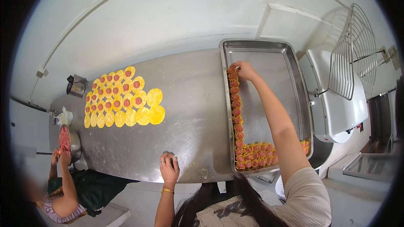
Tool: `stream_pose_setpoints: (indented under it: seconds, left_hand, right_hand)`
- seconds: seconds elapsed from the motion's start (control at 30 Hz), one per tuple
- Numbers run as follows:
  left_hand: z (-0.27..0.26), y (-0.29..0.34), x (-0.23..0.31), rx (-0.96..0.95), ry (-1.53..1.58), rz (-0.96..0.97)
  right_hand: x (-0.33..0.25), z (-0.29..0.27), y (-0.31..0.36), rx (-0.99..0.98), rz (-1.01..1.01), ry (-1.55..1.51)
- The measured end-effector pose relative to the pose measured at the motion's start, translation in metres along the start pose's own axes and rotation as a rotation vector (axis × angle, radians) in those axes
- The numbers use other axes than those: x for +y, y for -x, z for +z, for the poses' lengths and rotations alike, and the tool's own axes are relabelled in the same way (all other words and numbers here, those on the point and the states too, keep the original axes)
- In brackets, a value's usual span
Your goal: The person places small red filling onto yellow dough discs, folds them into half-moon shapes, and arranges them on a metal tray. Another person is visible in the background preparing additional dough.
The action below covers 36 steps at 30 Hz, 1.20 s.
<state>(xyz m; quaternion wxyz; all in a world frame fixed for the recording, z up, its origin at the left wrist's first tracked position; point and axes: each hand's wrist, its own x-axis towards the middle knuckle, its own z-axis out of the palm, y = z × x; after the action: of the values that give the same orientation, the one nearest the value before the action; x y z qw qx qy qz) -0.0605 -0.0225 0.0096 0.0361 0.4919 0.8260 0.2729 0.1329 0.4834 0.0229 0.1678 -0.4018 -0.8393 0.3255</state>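
Note:
My right hand [245, 71] reaches into the far left corner of a metal tray [269, 120], its fingers closed on a dumpling [232, 71] with a yellow wrapper and pink meat filling. Below that dumpling, a row of similar dumplings [237, 112] runs down the tray's left side. More dumplings [257, 154] stand packed along the near side, partly hidden by my right arm. My left hand [169, 167] rests at the near edge of the steel table, fingers curled; whatever may be inside them is hidden.
Round yellow wrappers [120, 118] lie in rows on the table [189, 84], many with meat balls on top. At the left, a co-worker's hands [63, 156] work at a metal bowl [75, 143] of pink meat. A white appliance [336, 101] and wire rack [351, 54] flank the tray's right.

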Motion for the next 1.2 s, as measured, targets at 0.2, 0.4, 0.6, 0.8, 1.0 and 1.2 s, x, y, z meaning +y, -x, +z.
stream_pose_setpoints:
  seconds: [0.2,0.4,0.6,0.8,1.0,1.2]
  left_hand:
    - [0.000,-0.001,-0.001,-0.011,0.046,0.006]
    - [-0.001,-0.001,-0.006,0.009,0.092,0.023]
    - [0.000,-0.004,-0.013,-0.011,0.256,-0.055]
    - [-0.001,-0.005,-0.018,0.022,0.279,-0.049]
    - [-0.002,-0.003,-0.019,-0.045,0.414,-0.162]
    - [0.002,-0.001,-0.024,-0.002,0.466,-0.092]
  right_hand:
    - [0.007,0.005,0.000,-0.031,0.020,-0.084]
    - [0.004,-0.001,-0.006,0.000,0.018,-0.037]
    - [-0.091,0.037,-0.063,0.311,-0.139,-0.028]
    - [-0.222,0.203,-0.141,0.029,-0.471,-0.008]
    - [-0.298,0.307,-0.185,-0.116,-0.466,0.266]
    - [-0.289,0.289,-0.172,-0.172,-0.310,0.560]
